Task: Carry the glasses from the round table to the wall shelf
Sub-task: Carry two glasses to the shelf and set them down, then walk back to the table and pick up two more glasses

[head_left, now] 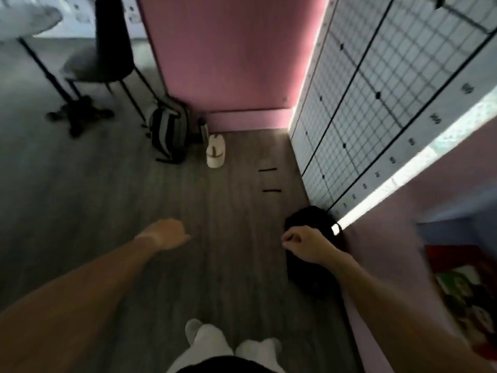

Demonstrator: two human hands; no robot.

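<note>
The round table [25, 18] shows only as a pale blurred edge at the top left, on a black pedestal leg. No glasses are visible on it or in my hands. My left hand [168, 234] hangs over the grey wood floor with fingers curled and nothing in it. My right hand [302, 243] is loosely closed, also without anything in it, above a black bag. The wall shelf does not show clearly; a pink surface [403, 232] with coloured items runs along the right.
A dark chair [107, 57] stands beside the table. A striped backpack [168, 133] and a white cap [215, 152] lie by the pink wall [228, 55]. A black bag [312, 254] sits on the floor at the right. A gridded panel [376, 103] lines the right wall.
</note>
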